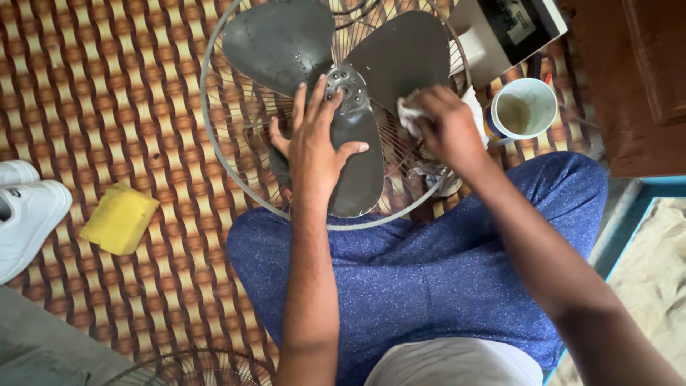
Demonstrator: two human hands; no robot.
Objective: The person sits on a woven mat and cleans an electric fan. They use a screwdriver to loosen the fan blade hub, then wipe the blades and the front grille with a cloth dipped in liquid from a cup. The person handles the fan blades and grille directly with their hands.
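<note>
Two bare hands on one fan. Left hand [314, 143] spread flat and wide, palm down on the lowest grey fan blade [357, 171], fingertips reaching the metal hub [346, 89], thumb hooked over the blade's right edge, holding nothing. Right hand [449, 129] closed around a small white cloth [411, 114], pressed against the lower edge of the upper-right blade [400, 57]. Both hands close together, either side of the hub, with the fan lying face up just beyond the knees in blue speckled trousers [429, 271].

Likely handling: blades thin, stiff plastic with some flex at the tips, dusty and a little slick, free to spin on the hub, so best steadied by a flat palm near the root rather than by the tip. Wire guard [214, 143] behind the blades light but springy, rim the firmest place to grip. Cloth soft and limp, easily bunched.

Further out: white cup [525, 107] of murky liquid just right of the right hand; yellow sponge [118, 218] well apart on the woven mat [107, 93]; white shoes [25, 211] at the left edge.
</note>
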